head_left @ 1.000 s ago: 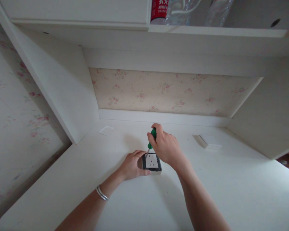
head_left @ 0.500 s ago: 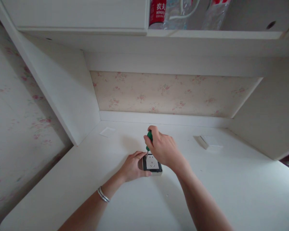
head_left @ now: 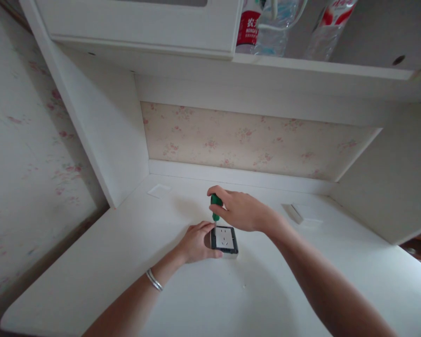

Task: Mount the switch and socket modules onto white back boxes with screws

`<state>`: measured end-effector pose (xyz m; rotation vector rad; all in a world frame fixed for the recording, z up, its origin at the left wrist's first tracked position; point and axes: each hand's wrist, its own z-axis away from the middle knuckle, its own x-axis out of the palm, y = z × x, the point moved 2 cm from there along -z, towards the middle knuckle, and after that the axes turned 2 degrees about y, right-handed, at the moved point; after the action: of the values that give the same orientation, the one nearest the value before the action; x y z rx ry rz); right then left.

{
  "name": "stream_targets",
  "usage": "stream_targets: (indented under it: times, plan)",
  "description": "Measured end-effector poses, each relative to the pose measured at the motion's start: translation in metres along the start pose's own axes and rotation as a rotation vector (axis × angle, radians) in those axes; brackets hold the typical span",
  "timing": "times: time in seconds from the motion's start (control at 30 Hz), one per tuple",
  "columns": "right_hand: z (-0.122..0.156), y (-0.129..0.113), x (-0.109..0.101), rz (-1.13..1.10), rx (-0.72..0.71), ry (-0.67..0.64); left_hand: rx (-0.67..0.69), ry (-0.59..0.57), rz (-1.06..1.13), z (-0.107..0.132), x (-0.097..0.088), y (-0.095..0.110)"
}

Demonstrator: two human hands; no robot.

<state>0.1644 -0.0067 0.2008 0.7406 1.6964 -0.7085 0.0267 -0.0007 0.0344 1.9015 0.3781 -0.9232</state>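
A wall socket (head_left: pixel 225 238) with a white face and a dark frame sits on a pale box on the white desk. My left hand (head_left: pixel 197 243) grips it from the left, thumb along the near side and fingers at the far left corner. In my right hand (head_left: pixel 236 208) is a green-handled screwdriver (head_left: pixel 215 207), held nearly upright with the fingers over its top. Its shaft points down at the left edge of the socket's frame; the exact contact of the tip is too small to make out.
On the desk (head_left: pixel 182 299) lie a thin white frame (head_left: pixel 159 190) at the back left and a white box-like piece (head_left: pixel 307 214) at the right. Overhead, a shelf (head_left: pixel 319 68) holds plastic bottles (head_left: pixel 331 30) and a white cable. Side panels flank the desk.
My right hand has turned about the screwdriver, its wrist swinging out to the right, and the handle stands more upright. My left hand keeps its grip on the socket. The view has tilted slightly.
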Motion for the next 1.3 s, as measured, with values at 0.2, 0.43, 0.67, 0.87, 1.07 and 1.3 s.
stream_targets:
  times: [0.2,0.43,0.67,0.87,1.07,1.3]
  plan:
    - [-0.015,0.011,-0.011,0.391,0.206,-0.026,0.013,0.000,0.000,0.002,0.003,-0.005]
    - [-0.033,0.004,-0.010,0.240,0.047,-0.209,0.019,0.012,-0.010,0.002,0.003,-0.006]
    - [-0.040,-0.006,-0.016,0.114,-0.110,-0.314,0.002,0.008,0.011,0.002,0.000,-0.004]
    - [-0.040,-0.004,-0.021,-0.044,-0.161,-0.421,-0.004,0.013,0.032,0.001,0.000,-0.005]
    - [-0.046,-0.003,-0.024,0.094,-0.077,-0.428,-0.007,0.004,0.022,0.001,0.000,-0.004]
    - [-0.044,0.002,-0.017,0.288,-0.046,-0.333,-0.009,-0.015,0.027,0.000,0.000,-0.005]
